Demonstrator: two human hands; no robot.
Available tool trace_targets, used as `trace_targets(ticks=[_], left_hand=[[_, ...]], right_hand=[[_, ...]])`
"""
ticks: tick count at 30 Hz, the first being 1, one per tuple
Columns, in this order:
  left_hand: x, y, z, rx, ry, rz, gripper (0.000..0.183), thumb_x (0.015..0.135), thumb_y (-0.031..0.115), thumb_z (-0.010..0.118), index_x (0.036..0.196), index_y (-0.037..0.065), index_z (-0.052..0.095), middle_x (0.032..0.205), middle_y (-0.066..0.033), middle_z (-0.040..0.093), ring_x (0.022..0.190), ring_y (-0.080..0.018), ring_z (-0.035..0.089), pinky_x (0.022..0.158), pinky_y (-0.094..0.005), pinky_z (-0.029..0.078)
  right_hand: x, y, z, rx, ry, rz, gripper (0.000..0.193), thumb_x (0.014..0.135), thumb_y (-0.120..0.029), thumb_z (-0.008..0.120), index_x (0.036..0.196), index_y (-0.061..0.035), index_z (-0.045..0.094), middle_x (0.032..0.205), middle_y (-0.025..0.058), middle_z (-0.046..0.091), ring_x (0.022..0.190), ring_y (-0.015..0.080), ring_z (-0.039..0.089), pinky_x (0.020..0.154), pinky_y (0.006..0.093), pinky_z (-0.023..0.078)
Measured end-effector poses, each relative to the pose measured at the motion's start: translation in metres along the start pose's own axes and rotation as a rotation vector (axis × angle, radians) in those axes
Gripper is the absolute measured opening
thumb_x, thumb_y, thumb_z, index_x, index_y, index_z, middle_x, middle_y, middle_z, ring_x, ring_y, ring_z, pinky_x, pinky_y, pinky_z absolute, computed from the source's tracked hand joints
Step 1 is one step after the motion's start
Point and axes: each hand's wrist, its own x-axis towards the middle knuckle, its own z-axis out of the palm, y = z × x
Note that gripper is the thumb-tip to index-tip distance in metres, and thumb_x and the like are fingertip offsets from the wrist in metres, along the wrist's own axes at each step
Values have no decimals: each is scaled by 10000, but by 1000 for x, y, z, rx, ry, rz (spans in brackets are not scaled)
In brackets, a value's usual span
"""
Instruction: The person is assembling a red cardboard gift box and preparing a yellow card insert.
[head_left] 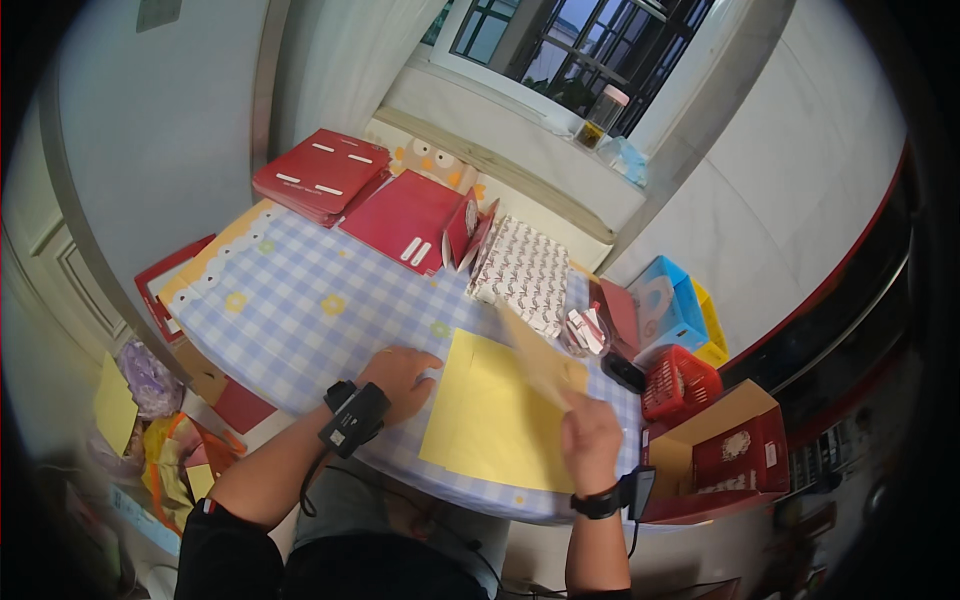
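A yellow sheet (490, 430) lies on the checked tablecloth in front of me, and a line across its upper part suggests more than one layer. My right hand (590, 440) grips the near corner of a thin tan-yellow sheet (535, 355), which is raised at a slant above it and blurred by motion. Resting at the yellow sheet's left edge is my left hand (402, 380), loosely curved with thumb and fingers apart, nothing visible in it. Each wrist carries a strapped black device.
Dark red folders (325, 170) stack at the far left, beside a flat red folder (405, 220). A patterned white pile (525, 265) sits at the back. On the right are a red basket (680, 383), a blue bin (670, 305) and an opened cardboard box (725, 450).
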Motion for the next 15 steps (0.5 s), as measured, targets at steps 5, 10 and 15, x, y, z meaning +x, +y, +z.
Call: trace_targets(ticks=[5, 10, 15], left_hand=[[2, -3, -6, -60, -30, -131, 301, 845, 159, 582, 1115, 31, 621, 1065, -198, 638, 963, -334, 603, 811, -409, 500], [-3, -13, -18, -89, -60, -218, 328, 851, 193, 585, 1138, 37, 615, 1085, -200, 631, 955, -315, 615, 824, -391, 502], [1, -30, -55, -27, 49, -250, 392, 853, 244, 587, 1184, 33, 599, 1114, -188, 635, 1025, -300, 615, 871, -371, 497]], right_hand=[[-23, -24, 36, -190, -129, -353, 374, 716, -57, 602, 1088, -59, 641, 985, 64, 643, 764, 202, 573, 651, 351, 463], [-31, -25, 44, -168, -236, -339, 339, 747, -99, 582, 1079, -87, 650, 1023, 42, 622, 815, 193, 555, 707, 340, 457], [-22, -24, 30, -4, -273, -259, 330, 733, -180, 692, 1055, -112, 664, 1028, 53, 621, 878, 247, 562, 778, 383, 442]])
